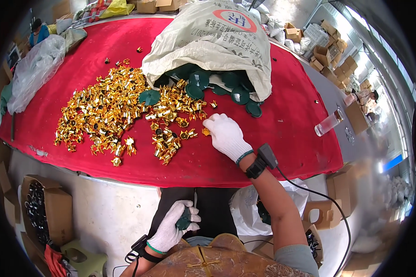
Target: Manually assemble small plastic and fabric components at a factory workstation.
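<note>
My right hand, in a white knit glove, reaches over the red cloth with its fingertips closed on a small shiny gold flower-shaped piece. That piece is at the right edge of a broad heap of similar gold pieces. Low over my lap, my gloved left hand has its fingers wrapped round a dark green piece, partly hidden by them. More dark green discs spill from the mouth of a white woven sack beyond my right hand. One green disc rests on the heap.
The red cloth covers a large table. A clear glass or jar lies near its right edge. Clear plastic hangs at the left edge. Open cartons stand below left, a white bag below right. Another person is far right.
</note>
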Available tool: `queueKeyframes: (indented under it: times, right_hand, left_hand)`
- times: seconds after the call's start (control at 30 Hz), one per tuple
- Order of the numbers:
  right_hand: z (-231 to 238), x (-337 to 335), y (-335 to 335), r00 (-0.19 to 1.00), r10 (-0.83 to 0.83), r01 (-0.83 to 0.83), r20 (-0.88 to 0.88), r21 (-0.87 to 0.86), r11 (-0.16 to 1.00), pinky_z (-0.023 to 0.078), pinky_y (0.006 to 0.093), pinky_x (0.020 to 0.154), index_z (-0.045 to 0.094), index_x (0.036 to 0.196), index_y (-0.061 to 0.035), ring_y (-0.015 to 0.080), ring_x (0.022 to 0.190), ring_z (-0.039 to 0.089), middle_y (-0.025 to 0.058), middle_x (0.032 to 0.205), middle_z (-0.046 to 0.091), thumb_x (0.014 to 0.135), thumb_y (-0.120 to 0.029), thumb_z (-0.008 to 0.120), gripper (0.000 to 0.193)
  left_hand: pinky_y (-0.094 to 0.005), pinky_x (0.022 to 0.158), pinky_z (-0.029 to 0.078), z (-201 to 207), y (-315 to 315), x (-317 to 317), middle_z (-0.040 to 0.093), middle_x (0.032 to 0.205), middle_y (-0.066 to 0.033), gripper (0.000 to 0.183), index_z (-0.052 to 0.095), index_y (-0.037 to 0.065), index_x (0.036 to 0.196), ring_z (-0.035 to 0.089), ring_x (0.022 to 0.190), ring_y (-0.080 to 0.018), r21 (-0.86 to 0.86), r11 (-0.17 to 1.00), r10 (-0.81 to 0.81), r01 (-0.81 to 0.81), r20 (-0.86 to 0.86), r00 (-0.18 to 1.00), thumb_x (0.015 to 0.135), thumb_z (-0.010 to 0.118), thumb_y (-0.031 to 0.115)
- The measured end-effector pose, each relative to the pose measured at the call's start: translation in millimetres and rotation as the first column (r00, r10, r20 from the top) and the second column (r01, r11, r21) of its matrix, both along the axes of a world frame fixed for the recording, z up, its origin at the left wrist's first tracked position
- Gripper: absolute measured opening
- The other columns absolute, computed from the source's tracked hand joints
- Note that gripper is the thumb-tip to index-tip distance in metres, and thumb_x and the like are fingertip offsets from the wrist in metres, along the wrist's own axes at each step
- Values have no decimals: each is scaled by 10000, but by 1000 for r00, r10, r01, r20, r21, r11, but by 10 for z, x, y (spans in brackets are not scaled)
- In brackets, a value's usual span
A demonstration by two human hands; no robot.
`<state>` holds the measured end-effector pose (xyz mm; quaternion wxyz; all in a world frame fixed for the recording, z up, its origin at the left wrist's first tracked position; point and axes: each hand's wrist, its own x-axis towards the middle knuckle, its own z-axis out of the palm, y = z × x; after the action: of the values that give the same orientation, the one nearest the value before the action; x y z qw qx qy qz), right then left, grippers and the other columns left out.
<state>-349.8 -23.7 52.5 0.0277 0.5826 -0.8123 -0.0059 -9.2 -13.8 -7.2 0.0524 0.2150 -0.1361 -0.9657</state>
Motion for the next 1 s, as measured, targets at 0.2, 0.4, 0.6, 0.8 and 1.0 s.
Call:
queueKeyframes:
  times: [0.2, 0.4, 0.6, 0.8, 1.0]
  right_hand:
    - [47, 161, 389, 793, 137, 223, 593, -493, 841, 585, 403, 842, 660, 1201, -47, 234, 990, 700, 117, 1107, 699, 934, -12, 675, 270]
    - [354, 1287, 989, 626, 347, -42, 698, -414, 909, 554, 391, 918, 606, 1250, -35, 302, 1017, 691, 135, 1128, 675, 907, 95, 598, 366]
    - [57, 1787, 1283, 708, 275, -110, 650, -284, 952, 301, 577, 1294, 519, 1364, -16, 410, 1239, 611, 187, 1206, 655, 865, 82, 636, 522]
    - [-167, 1909, 1442, 671, 194, 44, 715, -299, 953, 268, 589, 1305, 454, 1501, -16, 451, 1332, 558, 222, 1332, 622, 886, 51, 645, 648]
    - [-189, 1947, 1491, 632, 172, 122, 755, -317, 941, 405, 515, 1234, 477, 1506, -65, 439, 1345, 563, 203, 1332, 631, 895, 13, 647, 638]
  left_hand:
    - [-393, 817, 588, -45, -14, 19, 618, 1158, -129, 409, 532, 59, 1331, 655, 1013, -243, -15, 1000, -13, 13, 0, 1000, 1113, 577, 402]
    - [-441, 824, 623, 84, -36, -184, 661, 1203, -135, 481, 553, 74, 1338, 715, 1011, -297, 6, 1000, 20, -20, -32, 999, 1141, 448, 500]
    - [-401, 882, 610, 276, 74, -262, 647, 1235, -80, 403, 515, 99, 1425, 669, 1151, -186, 35, 999, 9, -9, -8, 1000, 1167, 444, 400]
    - [-311, 840, 579, 226, 172, -193, 617, 1209, -42, 306, 528, 112, 1395, 651, 1044, -122, -151, 989, -2, 7, 33, 999, 1099, 590, 161]
    - [-286, 861, 551, 171, 248, -184, 619, 1213, -44, 382, 535, 81, 1430, 645, 1030, -122, -205, 977, 63, -52, 45, 997, 1053, 602, 68]
